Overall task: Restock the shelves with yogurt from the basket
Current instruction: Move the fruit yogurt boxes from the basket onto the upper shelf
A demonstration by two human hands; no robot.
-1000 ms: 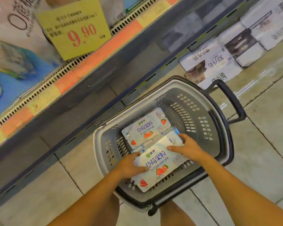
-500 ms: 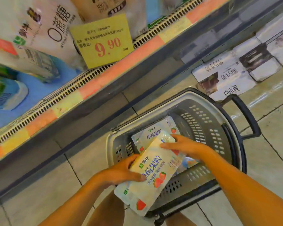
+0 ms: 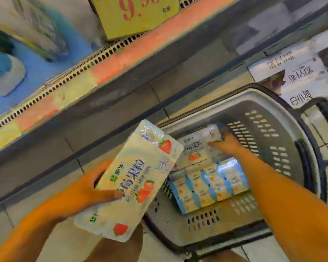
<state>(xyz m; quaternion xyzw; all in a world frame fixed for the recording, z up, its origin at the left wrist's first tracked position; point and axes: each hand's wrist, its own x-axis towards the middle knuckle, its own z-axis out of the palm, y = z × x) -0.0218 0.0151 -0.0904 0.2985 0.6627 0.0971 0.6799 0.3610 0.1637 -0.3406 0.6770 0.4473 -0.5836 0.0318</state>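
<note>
Plastic-wrapped strawberry yogurt pack (image 3: 133, 184) up in our left hand (image 3: 91, 188), clear of the basket (image 3: 273, 99).

Our left hand grips the pack along its left edge, thumb across the printed face. Its long axis runs from near our body up and away toward the shelf (image 3: 121, 53), which lies ahead of that hand. Our right hand (image 3: 227, 144), further out and to the right, curls its fingers over the far end of a second strawberry pack (image 3: 195, 148) lying in the basket, with a blue pack (image 3: 208, 186) under that forearm. We judge the left hand nearer the shelf, so its pack should go first, far end leading.
</note>
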